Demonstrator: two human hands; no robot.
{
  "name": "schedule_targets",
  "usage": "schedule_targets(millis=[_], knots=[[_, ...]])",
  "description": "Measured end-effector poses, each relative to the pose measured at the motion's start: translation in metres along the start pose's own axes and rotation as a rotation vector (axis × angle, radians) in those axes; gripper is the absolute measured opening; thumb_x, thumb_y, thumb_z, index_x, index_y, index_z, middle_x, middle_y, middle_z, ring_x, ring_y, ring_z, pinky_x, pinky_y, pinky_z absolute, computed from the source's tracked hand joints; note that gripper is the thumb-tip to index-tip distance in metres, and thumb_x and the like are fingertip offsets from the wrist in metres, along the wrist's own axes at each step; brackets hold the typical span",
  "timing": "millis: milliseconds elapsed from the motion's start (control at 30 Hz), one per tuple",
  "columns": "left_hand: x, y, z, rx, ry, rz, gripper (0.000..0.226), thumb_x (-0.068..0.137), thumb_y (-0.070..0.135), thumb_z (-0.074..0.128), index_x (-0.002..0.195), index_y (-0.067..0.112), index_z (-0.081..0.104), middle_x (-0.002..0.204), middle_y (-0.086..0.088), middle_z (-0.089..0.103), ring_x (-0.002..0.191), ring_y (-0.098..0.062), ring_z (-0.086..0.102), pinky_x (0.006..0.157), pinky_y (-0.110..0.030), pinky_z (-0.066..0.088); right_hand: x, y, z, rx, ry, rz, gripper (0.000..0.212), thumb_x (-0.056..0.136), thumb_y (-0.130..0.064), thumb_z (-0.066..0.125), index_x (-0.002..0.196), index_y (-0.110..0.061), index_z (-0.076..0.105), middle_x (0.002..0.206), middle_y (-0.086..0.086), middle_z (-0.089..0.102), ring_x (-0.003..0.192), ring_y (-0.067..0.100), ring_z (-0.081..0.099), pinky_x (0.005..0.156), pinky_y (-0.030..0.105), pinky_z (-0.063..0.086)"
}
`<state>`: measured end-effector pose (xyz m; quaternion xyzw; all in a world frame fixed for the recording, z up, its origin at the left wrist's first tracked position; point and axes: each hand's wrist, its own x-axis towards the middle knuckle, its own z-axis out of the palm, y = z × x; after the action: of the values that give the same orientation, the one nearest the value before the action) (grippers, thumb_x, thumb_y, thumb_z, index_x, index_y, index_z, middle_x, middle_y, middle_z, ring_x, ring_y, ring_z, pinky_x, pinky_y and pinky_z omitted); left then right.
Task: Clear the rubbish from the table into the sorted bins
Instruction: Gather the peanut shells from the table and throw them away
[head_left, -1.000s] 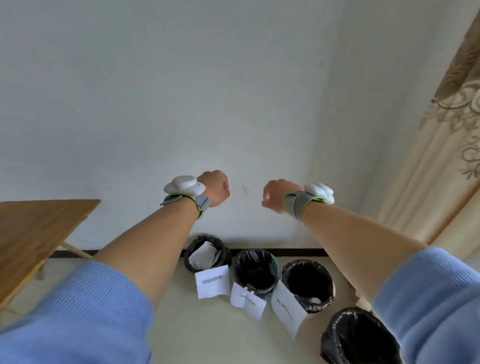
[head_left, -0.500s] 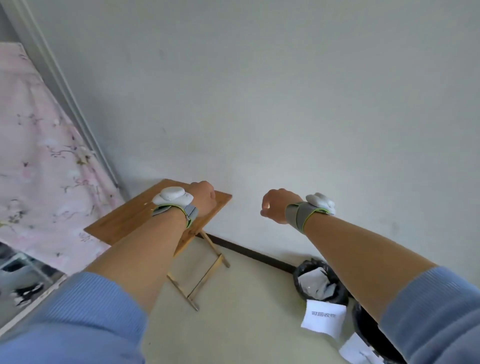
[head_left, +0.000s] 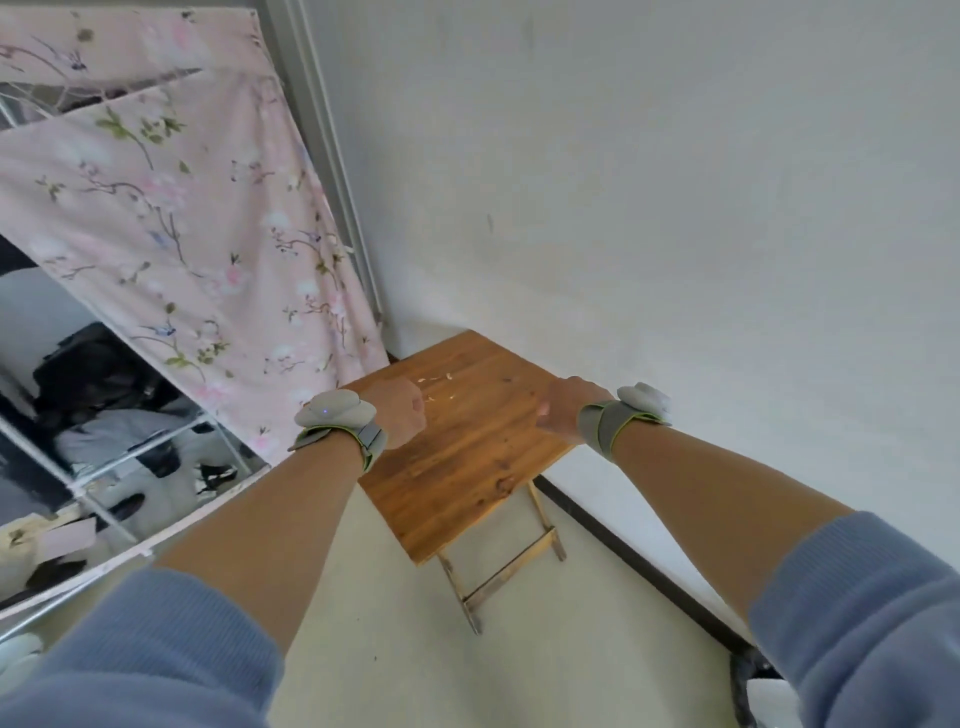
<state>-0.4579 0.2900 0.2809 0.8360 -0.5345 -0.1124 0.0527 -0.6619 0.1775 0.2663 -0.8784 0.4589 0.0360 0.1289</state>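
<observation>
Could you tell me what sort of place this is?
Likely a room at home: a floral-covered fabric wardrobe holding clothes, and a small folding wooden table by the plain wall.

Pale scraps (head_left: 435, 379) scattered on wooden folding table (head_left: 467, 467).

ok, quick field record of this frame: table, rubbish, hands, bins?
table: wooden folding table, centre of view
rubbish: small pale scraps on the tabletop, far half
left hand: fist, nothing visible in it, over table
right hand: fist, nothing visible, at table's right edge
bin: black-lined bin, bottom right, mostly cut off
</observation>
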Motion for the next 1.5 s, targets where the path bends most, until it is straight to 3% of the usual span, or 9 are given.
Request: schedule_targets(millis=[100, 200, 400, 800, 1000, 1100, 1267, 1367, 1500], knots=[[0.041, -0.033, -0.007, -0.005, 0.018, -0.086, 0.027, 0.093, 0.016, 0.047, 0.104, 0.003, 0.068, 0.103, -0.013, 0.068, 0.088, -0.029, 0.062, 0.083, -0.038, 0.054, 0.072, -0.020, -0.001, 0.027, 0.029, -0.005, 0.037, 0.098, -0.029, 0.051, 0.129, -0.011, 0.058, 0.125, 0.009, 0.061, 0.110, 0.029, 0.060, 0.079, 0.034, 0.044], [0.056, -0.062, -0.006, 0.037, 0.005, -0.158, 0.019, 0.092, 0.012, 0.046, 0.091, 0.007, 0.064, 0.090, -0.009, 0.058, 0.071, -0.023, 0.049, 0.062, -0.028, 0.043, 0.108, -0.046, 0.005, -0.025, 0.000, -0.068, 0.031, 0.100, -0.025, 0.047, 0.125, -0.011, 0.060, 0.119, 0.008, 0.064, 0.102, 0.026, 0.063, 0.077, 0.032, 0.049], [0.117, -0.154, -0.003, 0.049, 0.036, -0.314, 0.024, 0.088, 0.015, 0.054, 0.103, 0.009, 0.073, 0.112, -0.004, 0.068, 0.091, -0.022, 0.062, 0.076, -0.029, 0.049, 0.202, -0.126, 0.024, -0.077, -0.103, -0.217, 0.031, 0.095, -0.027, 0.054, 0.117, -0.011, 0.067, 0.116, 0.007, 0.068, 0.104, 0.027, 0.066, 0.089, 0.039, 0.055], [0.297, -0.298, -0.030, 0.044, -0.053, -0.159, 0.027, 0.094, 0.014, 0.051, 0.115, 0.008, 0.067, 0.124, -0.009, 0.062, 0.098, -0.024, 0.061, 0.072, -0.026, 0.038, 0.360, -0.208, 0.059, 0.075, -0.109, 0.062, 0.038, 0.094, -0.031, 0.061, 0.131, -0.020, 0.061, 0.126, 0.004, 0.062, 0.102, 0.023, 0.065, 0.085, 0.032, 0.056], [0.392, -0.300, -0.027, 0.038, -0.137, 0.075, 0.020, 0.089, 0.013, 0.053, 0.100, 0.014, 0.069, 0.109, -0.005, 0.063, 0.097, -0.028, 0.061, 0.086, -0.030, 0.049, 0.402, -0.192, 0.070, 0.074, -0.148, 0.232, 0.032, 0.095, -0.034, 0.059, 0.123, -0.021, 0.064, 0.121, 0.001, 0.066, 0.102, 0.021, 0.065, 0.080, 0.029, 0.055], [0.434, -0.291, -0.006, 0.073, -0.203, 0.189, 0.009, 0.087, 0.010, 0.051, 0.081, 0.017, 0.053, 0.090, -0.004, 0.048, 0.079, -0.022, 0.045, 0.075, -0.029, 0.041, 0.428, -0.167, 0.079, 0.089, -0.185, 0.342, 0.032, 0.094, -0.036, 0.060, 0.121, -0.019, 0.067, 0.116, 0.001, 0.069, 0.098, 0.020, 0.067, 0.078, 0.030, 0.056], [0.506, -0.290, 0.024, 0.134, -0.338, 0.272, 0.014, 0.090, 0.017, 0.051, 0.085, 0.011, 0.062, 0.098, -0.004, 0.061, 0.102, -0.030, 0.064, 0.090, -0.036, 0.051, 0.495, -0.129, 0.112, 0.167, -0.203, 0.471, 0.032, 0.095, -0.033, 0.061, 0.119, -0.015, 0.069, 0.108, 0.003, 0.071, 0.094, 0.022, 0.068, 0.076, 0.030, 0.056], [0.549, -0.303, 0.044, 0.115, -0.431, 0.233, 0.027, 0.092, 0.019, 0.053, 0.110, 0.006, 0.070, 0.120, -0.009, 0.065, 0.112, -0.029, 0.060, 0.097, -0.036, 0.049, 0.539, -0.128, 0.134, 0.217, -0.243, 0.492, 0.033, 0.096, -0.033, 0.060, 0.122, -0.015, 0.068, 0.114, 0.005, 0.069, 0.097, 0.024, 0.066, 0.075, 0.030, 0.054], [0.602, -0.319, 0.078, 0.047, -0.468, 0.149, 0.029, 0.091, 0.021, 0.056, 0.117, 0.012, 0.066, 0.112, -0.008, 0.067, 0.101, -0.030, 0.067, 0.087, -0.037, 0.057, 0.588, -0.138, 0.174, 0.267, -0.309, 0.476, 0.032, 0.096, -0.032, 0.059, 0.124, -0.018, 0.065, 0.120, 0.004, 0.067, 0.101, 0.025, 0.065, 0.079, 0.033, 0.055]])
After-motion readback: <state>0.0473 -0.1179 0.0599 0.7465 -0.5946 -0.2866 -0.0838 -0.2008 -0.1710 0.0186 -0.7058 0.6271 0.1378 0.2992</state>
